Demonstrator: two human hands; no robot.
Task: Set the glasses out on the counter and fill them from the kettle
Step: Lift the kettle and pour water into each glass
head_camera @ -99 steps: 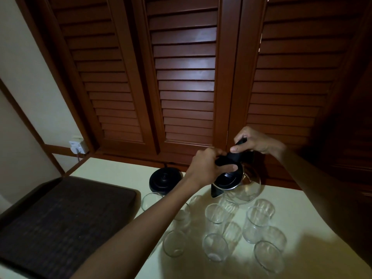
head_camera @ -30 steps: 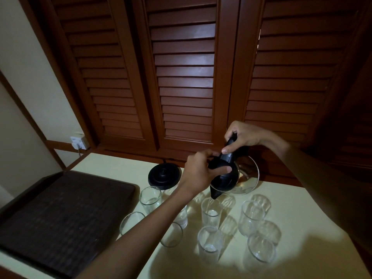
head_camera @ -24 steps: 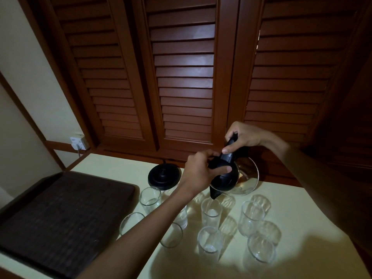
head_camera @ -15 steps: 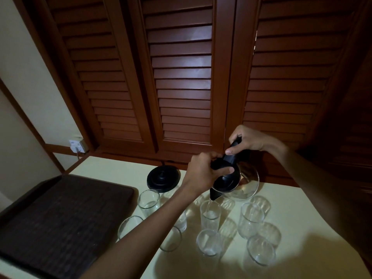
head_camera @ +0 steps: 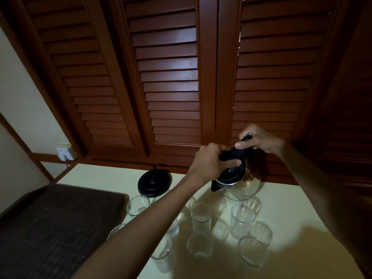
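A glass kettle [head_camera: 244,187] with a black lid and spout hangs above the cream counter [head_camera: 302,228], tipped toward the left. My right hand [head_camera: 255,140] grips its black handle from behind. My left hand [head_camera: 211,161] holds the lid down at the top. Several clear glasses stand upright below. One glass [head_camera: 200,216] under the spout holds a little water. Others include a glass [head_camera: 241,220] to its right, a near glass [head_camera: 200,248] and a left glass [head_camera: 137,205]. My left forearm hides part of two more.
The kettle's round black base [head_camera: 154,183] sits at the back of the counter. A dark woven tray [head_camera: 50,228] fills the left side. Brown louvred shutters [head_camera: 171,77] rise behind. A wall socket [head_camera: 64,154] is at far left.
The kettle has tipped back up from its pour over the middle glass, and its spout now sits higher. Both hands keep their grips.
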